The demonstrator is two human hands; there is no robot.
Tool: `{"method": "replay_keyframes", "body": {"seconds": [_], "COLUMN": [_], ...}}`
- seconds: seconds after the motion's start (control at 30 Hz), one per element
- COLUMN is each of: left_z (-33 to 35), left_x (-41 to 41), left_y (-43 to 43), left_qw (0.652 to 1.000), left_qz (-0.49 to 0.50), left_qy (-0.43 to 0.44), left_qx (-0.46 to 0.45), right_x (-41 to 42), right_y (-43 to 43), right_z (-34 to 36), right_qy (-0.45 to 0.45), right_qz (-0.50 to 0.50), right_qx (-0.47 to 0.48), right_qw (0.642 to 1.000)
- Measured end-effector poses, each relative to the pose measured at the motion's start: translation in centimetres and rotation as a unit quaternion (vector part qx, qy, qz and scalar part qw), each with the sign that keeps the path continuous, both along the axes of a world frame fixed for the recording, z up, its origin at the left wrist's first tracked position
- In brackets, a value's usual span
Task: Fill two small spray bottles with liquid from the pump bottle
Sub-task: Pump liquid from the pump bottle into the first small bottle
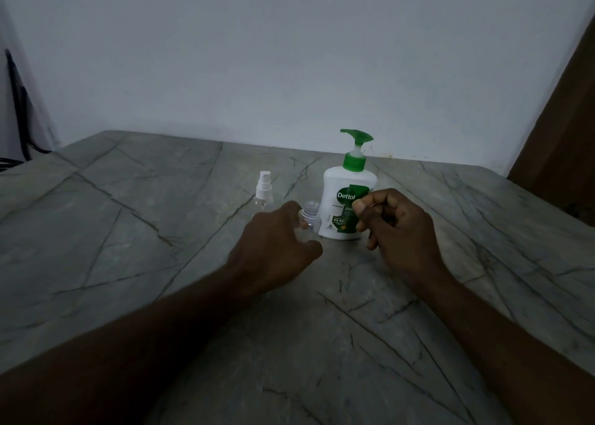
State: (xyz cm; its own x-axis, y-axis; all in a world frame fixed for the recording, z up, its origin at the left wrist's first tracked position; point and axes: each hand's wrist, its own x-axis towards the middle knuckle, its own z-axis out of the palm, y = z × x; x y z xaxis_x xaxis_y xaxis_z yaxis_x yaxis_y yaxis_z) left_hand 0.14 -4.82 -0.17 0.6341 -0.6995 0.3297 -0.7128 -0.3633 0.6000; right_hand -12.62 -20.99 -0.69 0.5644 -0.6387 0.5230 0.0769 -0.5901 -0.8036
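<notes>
A white pump bottle (338, 196) with a green pump head stands upright near the table's far middle. Just in front of it, my left hand (273, 247) grips a small clear spray bottle (309, 217) whose threaded neck is uncovered. To the right, my right hand (396, 228) is curled in front of the pump bottle's label. Its thumb and fingers pinch something small and mostly hidden, seemingly that bottle's spray cap. A second small clear spray bottle (264, 192), with its white spray top on, stands upright to the left of my left hand.
The grey marble-patterned table (128, 231) runs to a pale wall at the back. Dark cables (19, 102) hang at the far left. A brown panel (566, 134) stands at the far right, beyond the table's edge.
</notes>
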Motion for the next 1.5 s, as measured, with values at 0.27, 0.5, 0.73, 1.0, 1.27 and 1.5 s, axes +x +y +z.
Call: {"method": "replay_keyframes", "body": {"seconds": [0.27, 0.5, 0.73, 1.0, 1.27, 1.5], "left_z": [0.0, -0.2, 0.6, 3.2, 2.6, 2.4], "left_x": [-0.4, -0.3, -0.6, -0.1, 0.0, 0.7], "left_y": [0.0, -0.2, -1.1, -2.8, -4.8, -5.9], "left_qw": [0.998, 0.996, 0.990, 0.976, 0.970, 0.970], "left_qz": [-0.004, -0.047, -0.068, -0.069, -0.035, -0.023], "left_qy": [-0.030, -0.050, -0.030, -0.049, -0.016, -0.017], "left_qx": [-0.045, -0.058, -0.123, -0.200, -0.241, -0.243], "right_x": [-0.2, -0.2, -0.3, 0.2, 2.8, 7.0], "right_y": [-0.6, -0.8, -0.7, -1.2, -3.3, -3.8], "right_z": [0.0, 0.3, 0.8, 4.7, 11.6, 11.8], "right_qy": [-0.003, -0.007, -0.027, -0.090, -0.073, 0.054], "right_qz": [-0.024, -0.046, -0.067, -0.101, -0.137, -0.047], "right_qx": [-0.015, -0.014, -0.023, -0.038, -0.134, -0.043], "right_qw": [1.000, 0.999, 0.997, 0.990, 0.979, 0.996]}}
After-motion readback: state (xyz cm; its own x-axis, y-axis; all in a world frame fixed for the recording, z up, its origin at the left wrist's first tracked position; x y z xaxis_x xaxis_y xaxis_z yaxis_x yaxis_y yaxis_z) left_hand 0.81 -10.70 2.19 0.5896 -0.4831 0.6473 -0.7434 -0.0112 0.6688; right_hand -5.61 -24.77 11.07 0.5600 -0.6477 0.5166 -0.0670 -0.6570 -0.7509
